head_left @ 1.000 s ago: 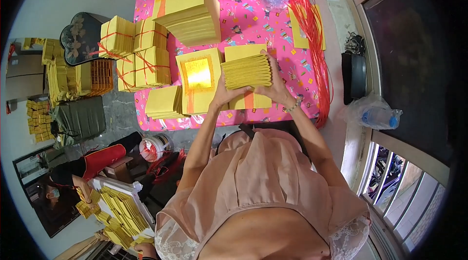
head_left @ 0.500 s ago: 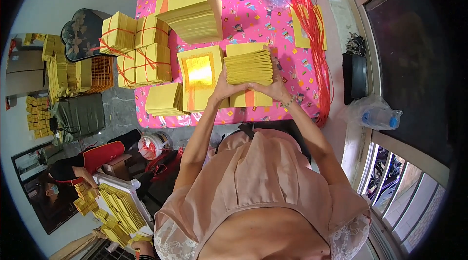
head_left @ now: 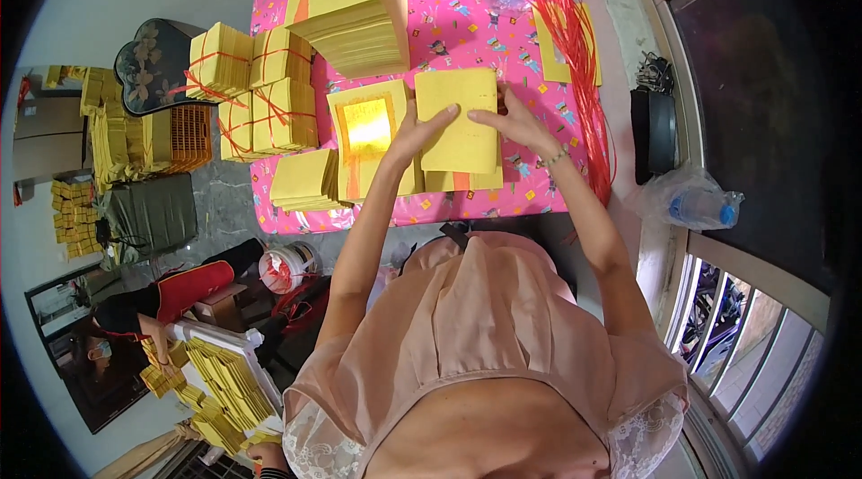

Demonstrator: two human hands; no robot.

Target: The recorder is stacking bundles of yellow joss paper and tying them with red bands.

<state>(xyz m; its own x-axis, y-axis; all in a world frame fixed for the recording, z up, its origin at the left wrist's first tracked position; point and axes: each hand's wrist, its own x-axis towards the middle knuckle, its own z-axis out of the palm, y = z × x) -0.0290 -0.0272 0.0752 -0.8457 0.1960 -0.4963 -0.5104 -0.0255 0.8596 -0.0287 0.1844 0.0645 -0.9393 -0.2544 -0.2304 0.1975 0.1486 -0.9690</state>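
A stack of folded yellow paper (head_left: 460, 145) is held between my two hands, its flat yellow face turned up. My left hand (head_left: 418, 130) grips its left side with the thumb lying across the top. On the opposite side, my right hand (head_left: 521, 127) has its thumb pressed on the top face and fingers around the edge. Below the held stack, another yellow sheet pile (head_left: 488, 182) with an orange strip shows at the near edge. Close by on the left lies a yellow paper pile with a gold foil square (head_left: 369, 131).
A pink patterned table (head_left: 458, 26) bears a tall paper stack (head_left: 382, 26), red-tied bundles (head_left: 283, 115) and a low pile (head_left: 303, 178). Red plastic strands (head_left: 588, 102) hang along its right side. At lower left, another person's hand (head_left: 162, 346) is over yellow bundles.
The stack has turned from showing its layered folded edges to showing a flat face. My thumbs have moved from its near edge onto the top.
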